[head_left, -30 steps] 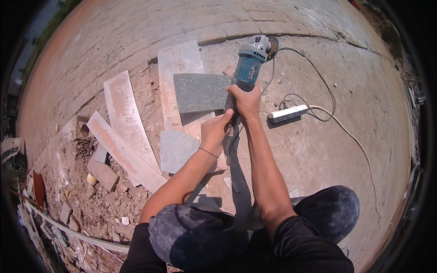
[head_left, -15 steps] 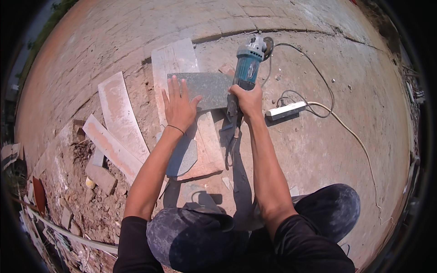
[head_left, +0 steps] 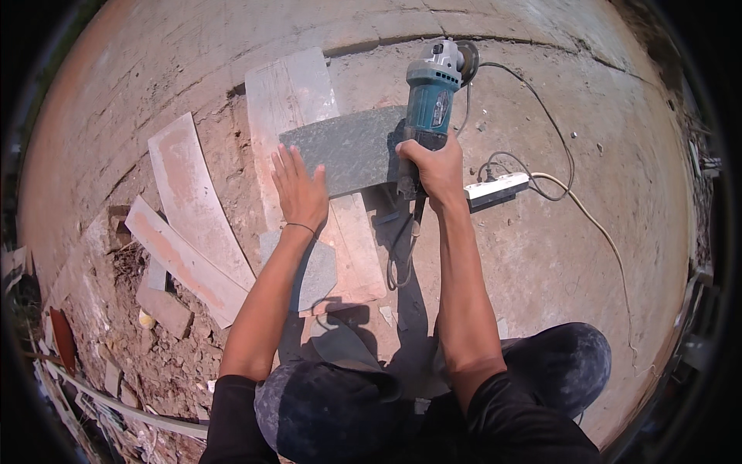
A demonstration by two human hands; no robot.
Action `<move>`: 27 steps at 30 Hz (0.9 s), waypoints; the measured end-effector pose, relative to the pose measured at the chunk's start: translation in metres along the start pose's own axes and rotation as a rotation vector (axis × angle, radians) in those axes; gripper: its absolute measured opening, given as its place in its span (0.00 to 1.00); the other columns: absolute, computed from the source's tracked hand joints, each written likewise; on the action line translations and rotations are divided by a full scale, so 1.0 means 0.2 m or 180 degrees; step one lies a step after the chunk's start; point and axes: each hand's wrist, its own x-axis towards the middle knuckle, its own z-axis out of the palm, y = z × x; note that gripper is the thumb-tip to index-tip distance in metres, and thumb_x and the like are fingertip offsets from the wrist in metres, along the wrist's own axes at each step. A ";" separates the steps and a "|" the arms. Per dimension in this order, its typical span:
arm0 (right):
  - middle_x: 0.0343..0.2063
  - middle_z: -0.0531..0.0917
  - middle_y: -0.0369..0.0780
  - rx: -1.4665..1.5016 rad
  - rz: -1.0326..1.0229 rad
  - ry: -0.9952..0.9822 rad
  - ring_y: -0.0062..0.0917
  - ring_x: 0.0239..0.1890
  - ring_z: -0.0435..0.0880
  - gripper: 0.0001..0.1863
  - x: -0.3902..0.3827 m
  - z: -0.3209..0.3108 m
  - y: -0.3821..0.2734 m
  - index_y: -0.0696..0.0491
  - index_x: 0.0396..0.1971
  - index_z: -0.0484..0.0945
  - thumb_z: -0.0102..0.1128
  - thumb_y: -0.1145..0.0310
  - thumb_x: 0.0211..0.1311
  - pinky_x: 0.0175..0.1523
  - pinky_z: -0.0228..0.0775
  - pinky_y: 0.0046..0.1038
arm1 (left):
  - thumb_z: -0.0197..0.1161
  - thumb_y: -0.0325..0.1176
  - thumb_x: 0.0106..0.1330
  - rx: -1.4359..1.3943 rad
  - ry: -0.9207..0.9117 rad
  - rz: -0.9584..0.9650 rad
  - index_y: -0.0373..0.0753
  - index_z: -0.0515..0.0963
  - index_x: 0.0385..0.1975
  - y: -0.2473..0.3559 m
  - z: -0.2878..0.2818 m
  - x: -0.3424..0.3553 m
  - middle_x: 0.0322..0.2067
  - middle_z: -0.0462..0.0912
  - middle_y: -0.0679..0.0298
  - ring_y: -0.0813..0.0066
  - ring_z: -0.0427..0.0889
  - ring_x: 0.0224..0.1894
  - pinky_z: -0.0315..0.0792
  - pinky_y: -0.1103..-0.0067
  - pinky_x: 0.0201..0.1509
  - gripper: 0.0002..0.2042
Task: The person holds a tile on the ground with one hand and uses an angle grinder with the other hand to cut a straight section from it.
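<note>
My right hand (head_left: pixel 433 166) is wrapped round the black rear grip of a teal and grey angle grinder (head_left: pixel 429 104), whose disc faces right at the top. My left hand (head_left: pixel 301 193) has its fingers spread at the lower-left edge of a dark grey speckled stone slab (head_left: pixel 340 143), touching or very close to it. The slab lies across a long pale board (head_left: pixel 282 93), partly behind the grinder. A lighter grey stone piece (head_left: pixel 313 274) is below, partly hidden by my left forearm. The grinder's cable loops down beside my right forearm.
Two pale curved strips (head_left: pixel 182 166) lie left, beside rubble and broken blocks (head_left: pixel 166 305). A white and black power strip (head_left: pixel 495 187) with looping cords rests on the concrete ground (head_left: pixel 572 255) at right. My knees are at the lower edge, and debris lines the far left.
My left hand has left the grinder's handle and moved left to the dark slab with fingers spread. The slab's left end now sits slightly lower and more angled. The grinder remains in my right hand.
</note>
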 end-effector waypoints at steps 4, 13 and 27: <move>0.26 0.79 0.35 0.0035 0.0093 -0.0092 0.18 0.24 0.77 0.18 0.03 0.05 -0.02 0.57 0.37 0.74 0.69 0.71 0.44 0.32 0.70 0.22 | 0.47 0.45 0.74 -0.0166 0.0047 -0.0130 0.27 0.48 0.71 0.03 0.00 -0.02 0.74 0.40 0.44 0.49 0.35 0.77 0.35 0.60 0.78 0.34; 0.27 0.79 0.35 -0.0337 0.0212 -0.0093 0.18 0.26 0.77 0.19 0.09 0.04 0.05 0.58 0.38 0.74 0.69 0.72 0.43 0.33 0.71 0.22 | 0.49 0.40 0.73 -0.0277 -0.0226 0.0313 0.25 0.53 0.69 -0.04 -0.08 0.04 0.72 0.46 0.40 0.46 0.45 0.75 0.42 0.58 0.77 0.31; 0.33 0.84 0.53 -0.1854 0.0641 -0.0396 0.40 0.37 0.85 0.32 -0.08 0.21 -0.04 0.65 0.46 0.73 0.68 0.63 0.38 0.46 0.75 0.34 | 0.46 0.42 0.73 -0.0195 -0.0248 0.0476 0.27 0.48 0.71 -0.14 -0.09 0.02 0.73 0.45 0.45 0.50 0.46 0.75 0.40 0.57 0.76 0.33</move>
